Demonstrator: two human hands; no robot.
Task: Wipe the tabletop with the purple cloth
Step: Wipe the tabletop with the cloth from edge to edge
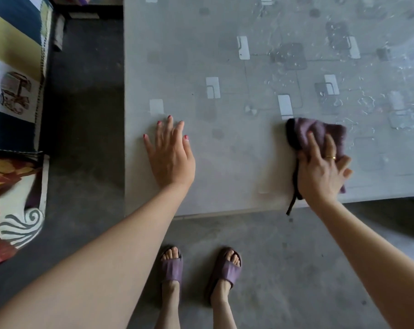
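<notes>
1. My right hand (321, 172) presses flat on the purple cloth (320, 134), fingers spread over the bunched fabric, a gold ring (331, 157) on one of them.
2. The purple cloth lies on the grey tabletop (225, 150) near its front edge, on my right side; a dark strip of it hangs past the edge beside my wrist.
3. My left hand (170, 153) rests palm down on the bare tabletop near its left front corner, well apart from the cloth, fingers spread and holding nothing, nails painted red.
4. The tabletop bears a pattern of pale rectangles and darker squares; its far right part shows droplets and streaks of wet glare.
5. Below the table edge, my feet stand in purple slippers (226, 269) on a grey floor (296, 257).
6. At the left edge, patterned fabric (13, 91) in blue, yellow, white and red covers what I cannot identify.
</notes>
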